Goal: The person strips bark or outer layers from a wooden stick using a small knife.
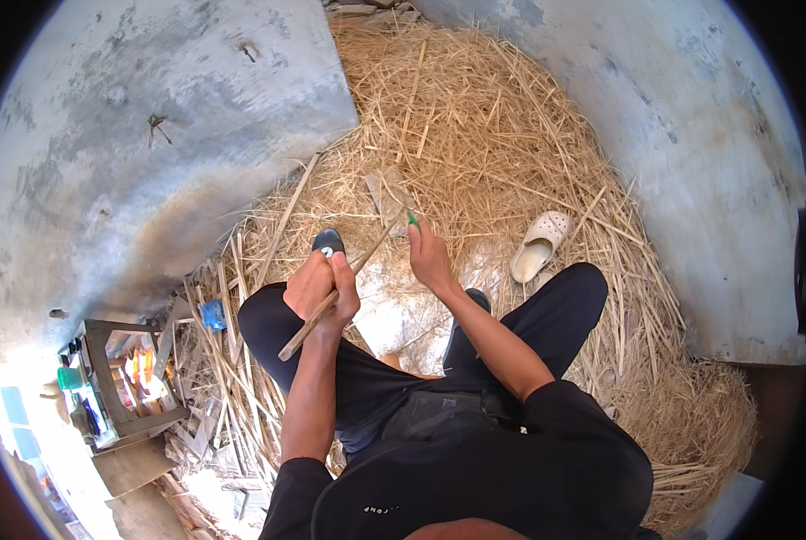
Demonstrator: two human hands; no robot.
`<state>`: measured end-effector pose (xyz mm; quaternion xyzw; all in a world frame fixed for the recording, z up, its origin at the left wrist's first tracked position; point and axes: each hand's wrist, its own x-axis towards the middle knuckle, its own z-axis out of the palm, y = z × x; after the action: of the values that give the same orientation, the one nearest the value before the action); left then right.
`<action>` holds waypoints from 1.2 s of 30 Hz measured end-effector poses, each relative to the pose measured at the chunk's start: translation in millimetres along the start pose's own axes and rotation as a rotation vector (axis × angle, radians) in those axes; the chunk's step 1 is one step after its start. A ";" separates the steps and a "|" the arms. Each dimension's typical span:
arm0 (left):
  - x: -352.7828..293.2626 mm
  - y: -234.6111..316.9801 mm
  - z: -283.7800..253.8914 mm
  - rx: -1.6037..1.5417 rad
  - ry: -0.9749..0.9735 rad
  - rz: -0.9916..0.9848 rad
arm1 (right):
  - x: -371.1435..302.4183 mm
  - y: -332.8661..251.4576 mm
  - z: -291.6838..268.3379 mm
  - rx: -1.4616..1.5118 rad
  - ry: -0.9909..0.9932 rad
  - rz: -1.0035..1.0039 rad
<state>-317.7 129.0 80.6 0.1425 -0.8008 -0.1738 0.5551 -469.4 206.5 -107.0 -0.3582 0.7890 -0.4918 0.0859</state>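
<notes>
My left hand [320, 286] is closed round a long, narrow wooden strip [301, 338], which slants up and to the right in front of me. The strip's far end reaches close to my right hand [431, 258]. That hand is closed on a slim tool with a green handle [413, 219]; only a bit of green shows past the fingers, and its working end is hard to make out against the straw. Just beyond my left fist is the toe of a dark shoe [328, 239]. My bent knees lie on either side of the work.
Loose straw [484, 117] covers much of the floor, with thin sticks [227, 360] heaped at the left. A cream clog [541, 247] lies beyond my right knee. Pale walls [241, 81] stand on both sides. A wooden frame [151, 420] and blue plastic [212, 314] are at lower left.
</notes>
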 end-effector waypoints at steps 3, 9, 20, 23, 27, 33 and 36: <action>0.4 2.6 0.7 -0.040 -0.028 0.057 | -5.5 16.4 10.6 -0.229 -0.142 0.068; 2.3 -3.8 0.1 0.063 0.043 -0.119 | 2.0 50.3 26.8 -0.302 -0.180 0.106; 12.3 8.8 29.6 -0.115 0.065 0.036 | -8.4 227.9 20.0 -0.523 -0.538 0.397; -2.0 -16.3 -7.2 0.040 0.054 -0.050 | -24.5 111.4 28.6 -0.395 -0.392 0.492; 3.8 -17.8 -1.1 -0.023 0.097 -0.131 | -10.0 29.3 -22.0 -0.048 -0.306 0.386; 5.4 -14.0 -1.0 0.012 0.098 -0.154 | -39.6 -125.2 -73.7 0.096 -0.329 -0.045; 2.9 -13.5 -0.6 0.008 0.063 -0.121 | -48.5 -120.0 -59.6 0.000 -0.349 -0.065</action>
<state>-317.6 115.6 77.4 0.1981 -0.7736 -0.1995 0.5679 -405.5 249.4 12.9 -0.4632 0.7501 -0.4247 0.2058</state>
